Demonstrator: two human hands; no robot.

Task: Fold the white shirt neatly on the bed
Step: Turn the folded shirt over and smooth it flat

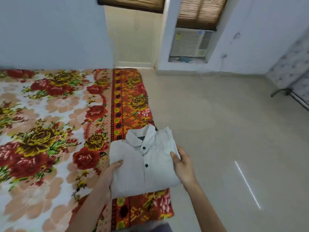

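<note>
The white shirt (143, 161) is folded into a compact rectangle, collar at the far end, two dark buttons showing down its front. It sits at the right edge of the bed (50, 131), which has a red and yellow floral cover. My left hand (109, 174) grips the shirt's left edge, thumb on top and fingers underneath. My right hand (183, 164) holds the shirt's right edge, thumb on the fabric. Part of the shirt's right side reaches past the bed edge over the floor.
A beige tiled floor (225, 131) lies to the right of the bed. A window air conditioner (190, 42) sits in the far wall beside a cream door (133, 39). A metal-framed piece of furniture (294, 96) stands at the far right.
</note>
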